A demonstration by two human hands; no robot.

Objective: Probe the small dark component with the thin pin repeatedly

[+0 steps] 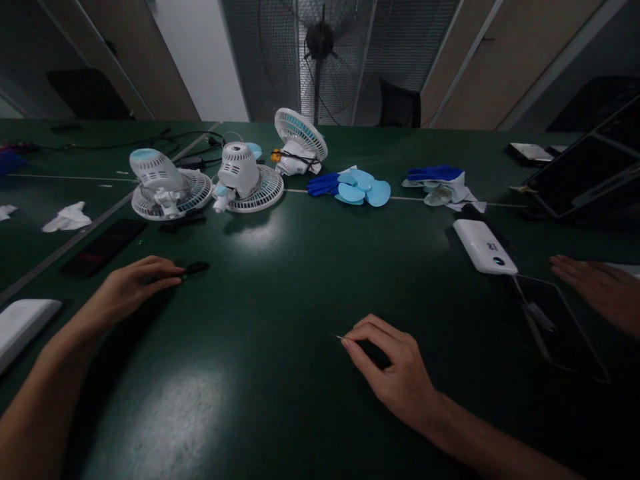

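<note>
My left hand (pixel 133 285) rests on the dark green table (pixel 280 280) at the left, fingers curled round a small black object (pixel 196 268) whose end sticks out to the right. My right hand (pixel 395 370) lies low in the middle, fingertips pinched on a thin dark tool (pixel 337 337) with a pale tip pointing left. Farther back stand three small white desk fans (pixel 165 183) (pixel 245 179) (pixel 300 141), two lying face down. Loose light-blue fan blades (pixel 361 189) lie beside them.
Another person's hand (pixel 597 290) lies flat at the right edge. A white power bank (pixel 484 245), a dark tablet (pixel 557 323), blue gloves (pixel 434 175), a black phone (pixel 103 247), crumpled tissue (pixel 67 217) and a white box (pixel 20 323) are spread around. A large pedestal fan (pixel 320 60) stands behind the table.
</note>
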